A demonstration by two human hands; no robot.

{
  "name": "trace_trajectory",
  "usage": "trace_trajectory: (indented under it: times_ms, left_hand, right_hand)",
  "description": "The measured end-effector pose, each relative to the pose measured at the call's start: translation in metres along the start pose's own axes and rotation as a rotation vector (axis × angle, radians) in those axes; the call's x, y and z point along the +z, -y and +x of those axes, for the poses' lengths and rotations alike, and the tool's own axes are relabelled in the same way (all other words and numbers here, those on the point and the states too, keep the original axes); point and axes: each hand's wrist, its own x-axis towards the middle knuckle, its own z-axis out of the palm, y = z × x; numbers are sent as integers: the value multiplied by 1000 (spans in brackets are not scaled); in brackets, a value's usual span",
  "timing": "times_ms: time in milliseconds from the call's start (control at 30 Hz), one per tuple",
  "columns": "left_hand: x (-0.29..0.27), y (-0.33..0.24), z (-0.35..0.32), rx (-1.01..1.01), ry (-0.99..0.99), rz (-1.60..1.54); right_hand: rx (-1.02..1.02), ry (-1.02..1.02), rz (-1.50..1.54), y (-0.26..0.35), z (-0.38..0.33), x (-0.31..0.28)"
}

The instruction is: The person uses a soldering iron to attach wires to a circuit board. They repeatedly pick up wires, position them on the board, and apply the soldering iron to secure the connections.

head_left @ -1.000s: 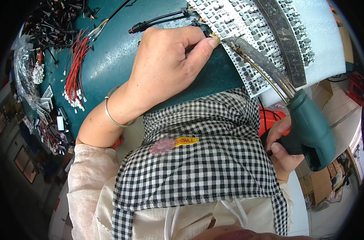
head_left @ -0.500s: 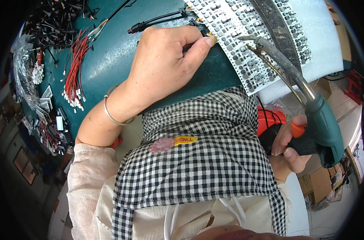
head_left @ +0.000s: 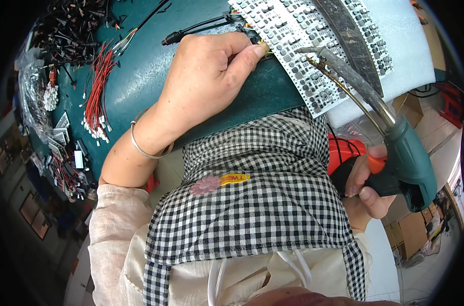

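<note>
Ok so from the head cam: left hand (head_left: 206, 81) is curled into a loose fist on the green table (head_left: 140, 76), thumb tip pressed at the edge of the white circuit panel (head_left: 313, 56), pinching what looks like thin coloured wires right there, tho too small to be sure. Silver bangle (head_left: 145, 145) on that wrist.

Right hand (head_left: 367, 186) is at abt 4 o'clock, wrapped tight around the grip of a green soldering gun (head_left: 405, 158), finger on the orange trigger. The gun's long metal tip (head_left: 318, 53) runs up toward 12-1 o'clock and sits on the panel, just beside the left thumb. Can't tell if it actually touches a pad.

Panel lies at 12-1 o'clock on a white foam sheet (head_left: 410, 46), w/ a dark metal strip (head_left: 349, 35) lying diagonally across it.

Other stuff: black cable w/ connector (head_left: 191, 30) at 12, just above the left hand. Bundle of red wires (head_left: 97, 97) at 10 o'clock, well apart from both hands. Black wire scraps (head_left: 74, 30) at 11. Checked apron (head_left: 252, 204) fills the middle, orange thing (head_left: 344, 150) peeking out by the right hand.
</note>
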Motion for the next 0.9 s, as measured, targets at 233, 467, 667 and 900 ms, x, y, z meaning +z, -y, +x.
trace_trajectory:
  times_ms: [233, 467, 667, 900]
  left_hand:
    - [-8, -8, 4, -143, 154, -182]
    - [-3, -4, 4, -39, 130, -94]
    - [0, -1, 0, 16, 23, -23]
    - [5, -2, -1, 42, -22, -14]
  right_hand:
    - [23, -32, -17, 1, -3, 1]
    - [115, -168, -72, 4, -11, 13]
    - [156, -145, -138, 4, -11, 14]
    - [171, -158, -154, 2, -11, 12]
